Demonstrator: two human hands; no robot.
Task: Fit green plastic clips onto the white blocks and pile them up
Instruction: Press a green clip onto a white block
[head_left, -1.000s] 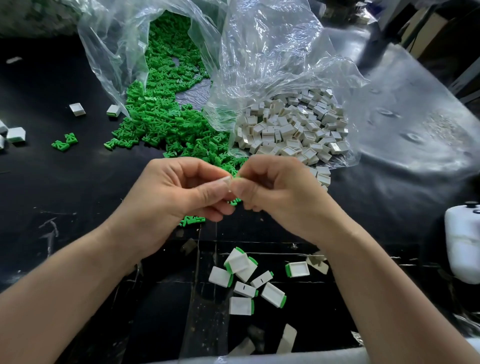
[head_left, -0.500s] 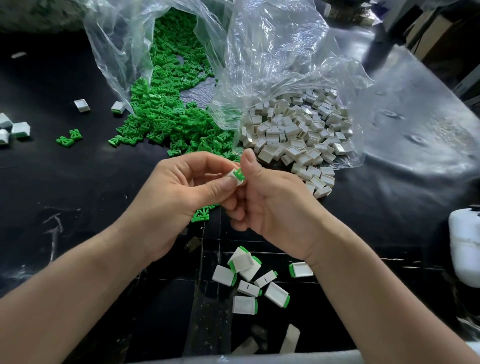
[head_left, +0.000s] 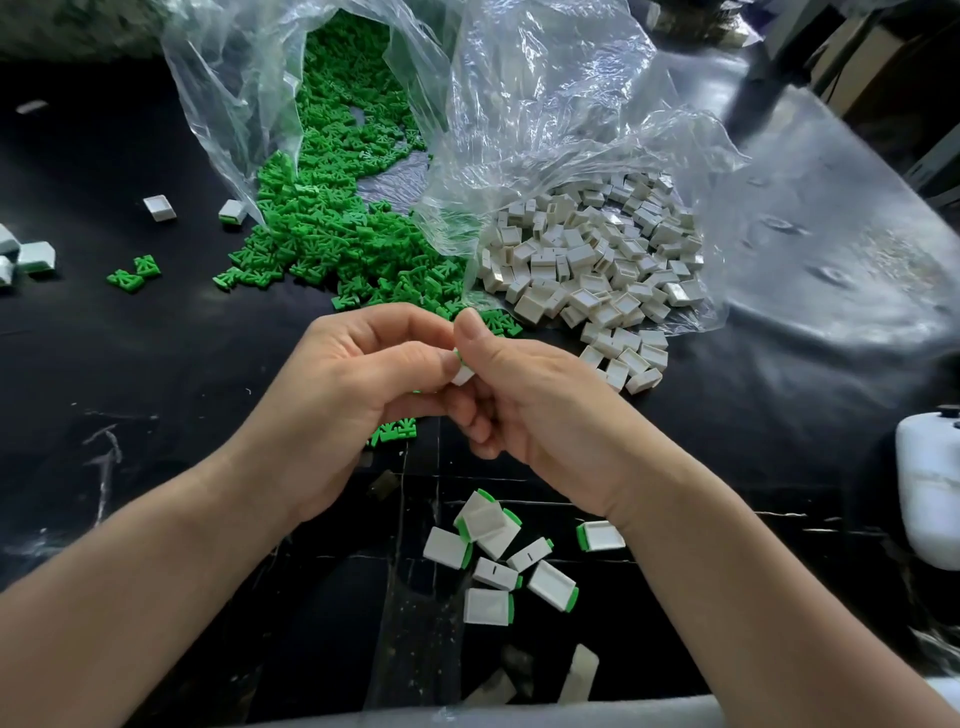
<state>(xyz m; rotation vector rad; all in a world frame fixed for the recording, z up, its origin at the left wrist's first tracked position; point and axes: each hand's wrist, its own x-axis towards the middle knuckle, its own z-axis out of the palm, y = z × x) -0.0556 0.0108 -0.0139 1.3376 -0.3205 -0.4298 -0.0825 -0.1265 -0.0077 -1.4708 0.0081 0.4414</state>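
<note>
Left hand (head_left: 353, 395) and right hand (head_left: 540, 415) met mid-scene, thumbs and curled fingers pinching one white block (head_left: 462, 375) between them. A green clip (head_left: 458, 355) showed at its top edge; could not tell whether it was fully seated. Near side: a small loose pile of clipped blocks (head_left: 493, 561). Far side: large bagged heaps of loose clips (head_left: 332, 234) and bare blocks (head_left: 587, 260). Judged early, with most of the work left

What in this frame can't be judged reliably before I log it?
Head view only.
- The held block: mostly covered by the left hand and right hand; whether its green clip is fully seated cannot be told.
- The white container: cut off by the right edge.
- The pale blocks at far left: cut by the left edge.
</note>
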